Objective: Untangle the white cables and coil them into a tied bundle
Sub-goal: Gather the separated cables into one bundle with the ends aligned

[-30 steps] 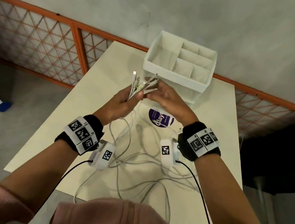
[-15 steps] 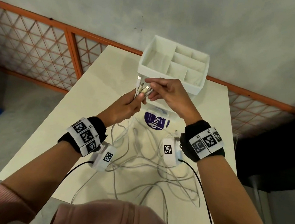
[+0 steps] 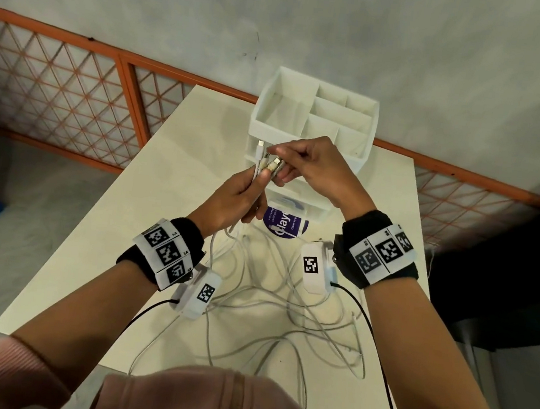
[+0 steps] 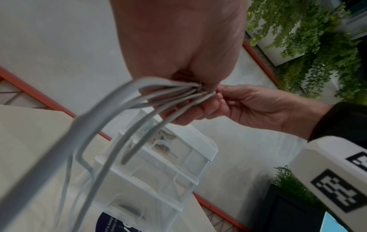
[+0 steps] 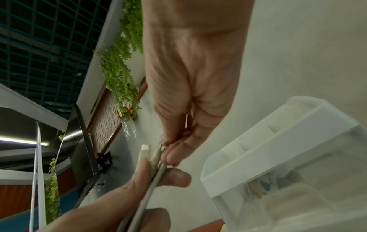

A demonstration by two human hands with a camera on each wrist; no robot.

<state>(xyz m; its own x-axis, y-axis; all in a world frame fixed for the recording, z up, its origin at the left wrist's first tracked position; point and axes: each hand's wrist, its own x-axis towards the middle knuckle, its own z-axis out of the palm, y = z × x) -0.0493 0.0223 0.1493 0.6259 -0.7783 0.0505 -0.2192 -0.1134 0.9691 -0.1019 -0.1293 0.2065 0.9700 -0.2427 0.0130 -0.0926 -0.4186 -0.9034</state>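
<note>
Both hands have risen; left hand point(image 3: 235, 200) grips the white cables point(image 3: 252, 289); right hand point(image 3: 313, 169) pinches their plugs point(image 3: 271, 165)

Round purple sticker point(image 3: 285, 223) on worktop point(image 3: 145, 223): white lettering, partly covered, legible as "layc"; smaller line beneath begins "Clean as y". Fine print alongside too small to read. Wristbands point(image 3: 384, 254): square black-and-white coded markers, no readable words.

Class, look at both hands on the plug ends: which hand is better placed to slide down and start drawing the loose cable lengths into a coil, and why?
Probably the right hand. It only pinches the plug tips, while the left hand grips the gathered white cables just below the plugs, anchoring them. The loose lengths lie tangled on the table, below both wrists.
</note>
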